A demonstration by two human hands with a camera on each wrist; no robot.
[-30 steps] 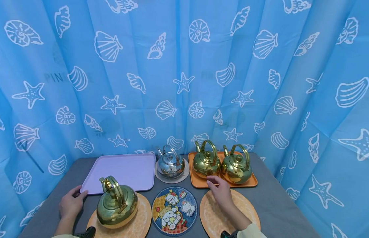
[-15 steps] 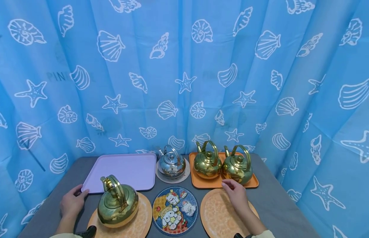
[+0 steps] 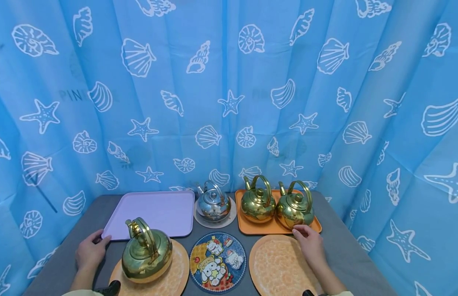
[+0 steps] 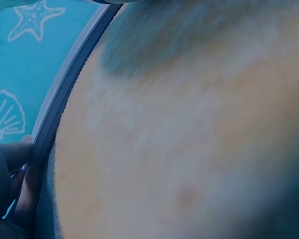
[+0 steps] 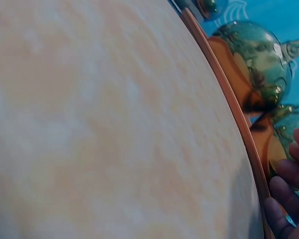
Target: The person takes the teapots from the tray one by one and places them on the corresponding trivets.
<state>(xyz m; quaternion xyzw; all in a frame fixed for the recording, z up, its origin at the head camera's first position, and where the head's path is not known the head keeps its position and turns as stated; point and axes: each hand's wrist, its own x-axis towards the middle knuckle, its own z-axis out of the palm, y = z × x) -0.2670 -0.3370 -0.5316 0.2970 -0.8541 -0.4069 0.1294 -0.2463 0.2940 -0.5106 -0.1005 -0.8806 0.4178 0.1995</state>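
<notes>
2 forearms [image 3: 84, 276] well apart, left hand [image 3: 90, 251] and right hand [image 3: 312, 246] forward, fingertips [image 3: 298, 228] inward.

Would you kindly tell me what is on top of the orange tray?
A gold kettle and, to its right, a second kettle stand on the orange tray; their bodies hide the tray surface beneath.

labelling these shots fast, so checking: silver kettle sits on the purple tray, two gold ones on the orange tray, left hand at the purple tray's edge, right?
Not quite: the silver kettle sits on a pale round mat beside the purple tray, as the head view shows. The rest stands.
</notes>
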